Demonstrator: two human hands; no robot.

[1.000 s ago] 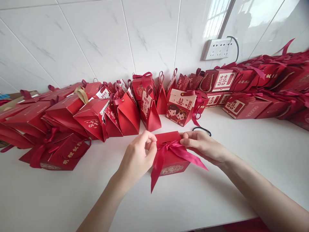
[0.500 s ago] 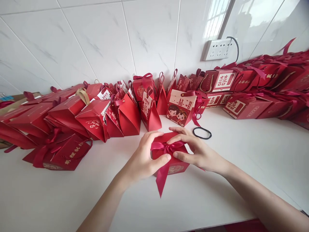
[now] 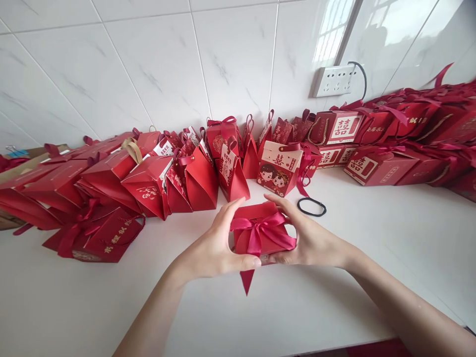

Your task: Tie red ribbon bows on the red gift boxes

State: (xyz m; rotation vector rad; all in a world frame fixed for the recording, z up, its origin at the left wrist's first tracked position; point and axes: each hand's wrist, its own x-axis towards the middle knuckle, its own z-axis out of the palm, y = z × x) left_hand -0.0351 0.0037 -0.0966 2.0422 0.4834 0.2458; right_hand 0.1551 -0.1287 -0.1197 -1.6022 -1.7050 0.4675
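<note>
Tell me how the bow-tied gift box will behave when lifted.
The gift box should feel fairly stiff, as its panels hold flat faces and crisp edges, though thin card may dent under a hard grip. Its ribbon bow looks floppy and probably slippery, given the satin sheen and drooping tail. Contents are hidden, so weight is unclear.

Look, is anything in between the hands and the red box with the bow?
Only ribbon: one ribbon tail runs behind the thumb of the left hand, and more ribbon lies beside the right hand. Nothing else visible blocks the red box.
</note>
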